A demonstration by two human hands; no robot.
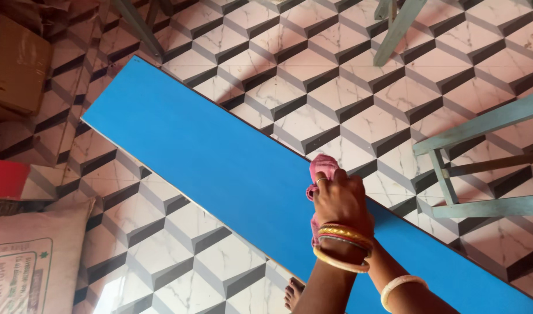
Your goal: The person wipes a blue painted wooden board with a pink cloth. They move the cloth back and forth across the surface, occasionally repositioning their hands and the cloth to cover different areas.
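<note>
Pink crumpled cloth pressed on the long blue laminate board, at its far edge. Left hand fisted around that cloth; right hand hidden behind it, grip unclear.

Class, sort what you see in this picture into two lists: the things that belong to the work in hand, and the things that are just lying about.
In use:
- pink cloth, gripped in a hand
- blue board, under the cloth
- second forearm beside it; its hand is hidden

Lying about:
- cardboard box
- printed sack
- red thing, left edge
- grey-green frame
</note>
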